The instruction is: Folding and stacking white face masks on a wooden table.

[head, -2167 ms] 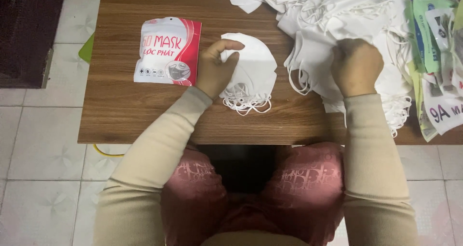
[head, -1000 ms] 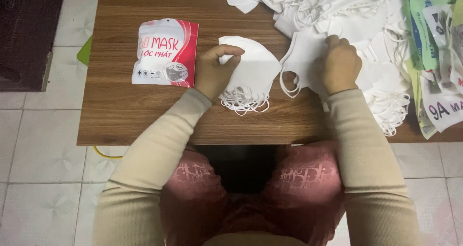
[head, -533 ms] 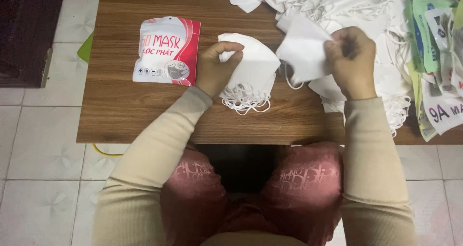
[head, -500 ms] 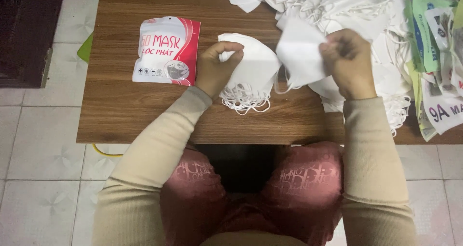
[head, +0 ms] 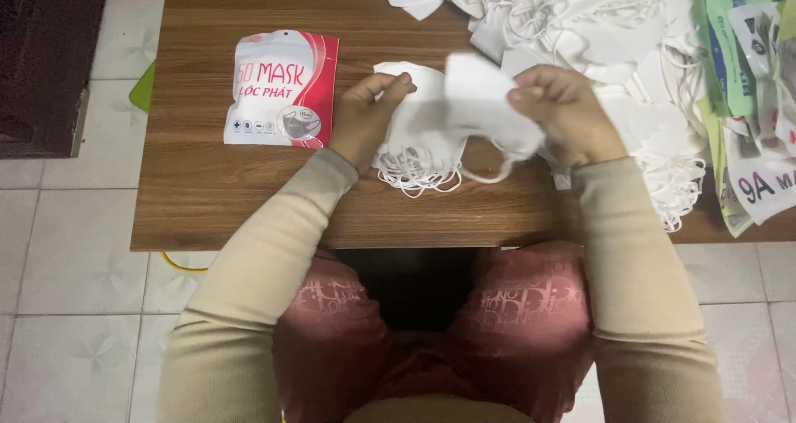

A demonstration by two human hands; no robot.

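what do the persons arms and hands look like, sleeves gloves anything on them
Both arms wear long, plain beige sleeves of a soft knit that end in snug cuffs at the wrists. The left hand and right hand are bare: no gloves, and no rings, watch or markings that I can make out.
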